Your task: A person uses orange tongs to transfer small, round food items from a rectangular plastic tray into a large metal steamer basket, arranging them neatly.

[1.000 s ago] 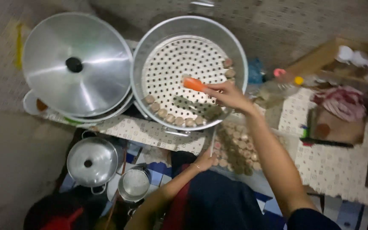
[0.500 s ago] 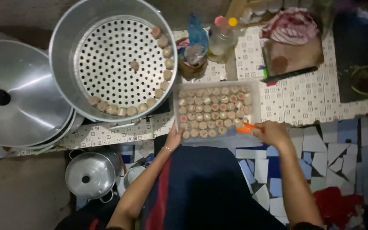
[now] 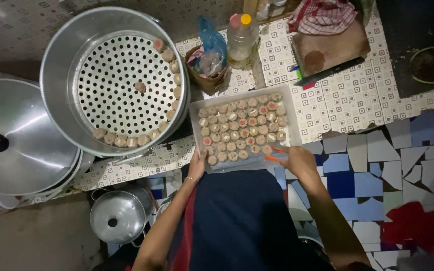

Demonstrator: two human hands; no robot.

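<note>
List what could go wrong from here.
1. The tray juts past the counter edge, steadied only by the left hand; it might tip.
2. The orange tongs in the right hand could crush or drop a dumpling.
3. The steamer may be hot to reach over.

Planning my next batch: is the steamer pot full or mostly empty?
Mostly empty: dumplings line only the lower-right edge of the steamer pot, one sits mid-tray.

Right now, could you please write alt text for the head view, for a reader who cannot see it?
Seen from above, a person's right hand holds orange tongs at a rectangular white tray of small round dumplings, while the left hand steadies the tray's near corner. Beside it, a large round perforated metal steamer has dumplings lining its edge.
</note>
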